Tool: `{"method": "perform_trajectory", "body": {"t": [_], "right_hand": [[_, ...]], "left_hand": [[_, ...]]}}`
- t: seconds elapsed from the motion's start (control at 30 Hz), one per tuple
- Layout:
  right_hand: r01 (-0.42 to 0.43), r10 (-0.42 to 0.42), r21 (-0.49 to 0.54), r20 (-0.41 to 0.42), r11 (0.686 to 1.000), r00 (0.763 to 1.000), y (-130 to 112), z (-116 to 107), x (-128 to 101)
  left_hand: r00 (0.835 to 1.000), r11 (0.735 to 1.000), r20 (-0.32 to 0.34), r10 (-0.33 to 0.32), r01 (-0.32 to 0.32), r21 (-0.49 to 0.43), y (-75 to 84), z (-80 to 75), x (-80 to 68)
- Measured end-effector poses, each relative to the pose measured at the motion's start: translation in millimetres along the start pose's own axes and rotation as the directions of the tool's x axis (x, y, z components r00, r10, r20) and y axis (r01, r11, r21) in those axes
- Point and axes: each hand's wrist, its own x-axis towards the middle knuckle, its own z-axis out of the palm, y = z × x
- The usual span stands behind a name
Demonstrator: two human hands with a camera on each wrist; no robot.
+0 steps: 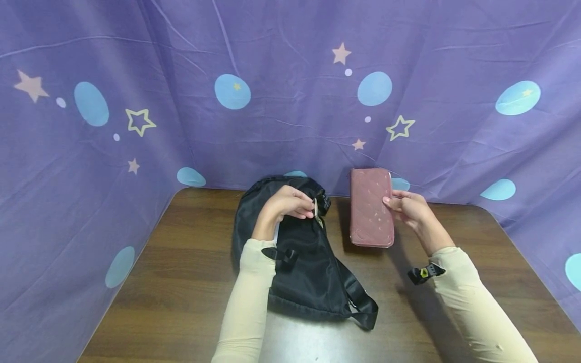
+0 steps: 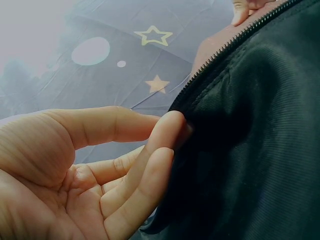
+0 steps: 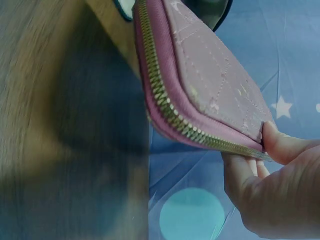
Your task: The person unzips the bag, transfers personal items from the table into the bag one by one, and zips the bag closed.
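A black fabric bag [image 1: 301,262] lies on the brown wooden table [image 1: 181,272], its strap trailing toward the front. My left hand [image 1: 309,209] rests on the bag's top end. In the left wrist view, the thumb and forefinger of that hand [image 2: 167,131] pinch the bag [image 2: 250,150] at its edge beside the zipper. A dusty-pink zip wallet [image 1: 371,207] is tilted up to the right of the bag, casting a shadow on the wood. My right hand [image 1: 391,202] pinches its right edge. In the right wrist view the thumb lies on top of the wallet [image 3: 210,95] and the fingers [image 3: 245,175] sit under it.
A purple cloth [image 1: 290,101] printed with stars and blue dots hangs close around the table's back and both sides. The bag's strap loop [image 1: 363,310] lies near the front middle. Bare wood [image 1: 476,242] shows to the left of the bag and to the right of the wallet.
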Motion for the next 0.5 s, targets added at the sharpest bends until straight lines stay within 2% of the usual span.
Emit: {"method": "perform_trajectory", "body": {"t": [0.2,0.5], "right_hand": [[0.0,-0.001,0.074,0.019,0.997,1.0,-5,10,-1],[-0.011,0.005,0.108,0.063,0.994,0.998,-3,16,-4]], "left_hand": [[1.0,1.0,-0.005,0.0,0.0,-0.006,1.4,-0.8,-1.4],[1.0,1.0,-0.002,-0.005,0.005,-0.001,1.4,-1.5,-2.3]]}}
